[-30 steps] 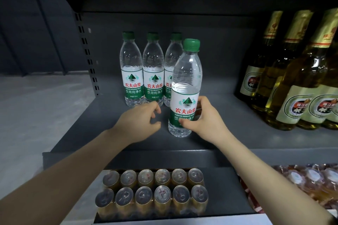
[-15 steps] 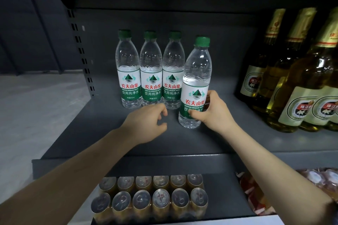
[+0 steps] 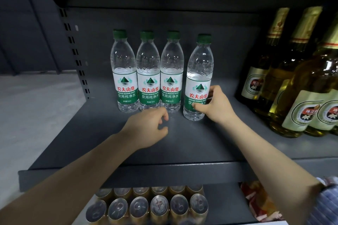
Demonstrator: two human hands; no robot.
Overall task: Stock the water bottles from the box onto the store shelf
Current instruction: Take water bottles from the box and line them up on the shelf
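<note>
The right hand (image 3: 213, 107) grips the upright fourth water bottle (image 3: 198, 82) low on its label, slightly nearer the shelf (image 3: 128, 151) front edge than the three-bottle row (image 3: 148, 73), while the left hand (image 3: 146, 129) hovers loosely curled, holding nothing.

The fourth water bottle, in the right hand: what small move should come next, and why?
Probably slide the fourth water bottle a little back and left, then let go. The right hand grips its label, and it stands upright on the shelf, slightly forward of the row of three bottles with a gap between them. The left hand holds nothing.
</note>
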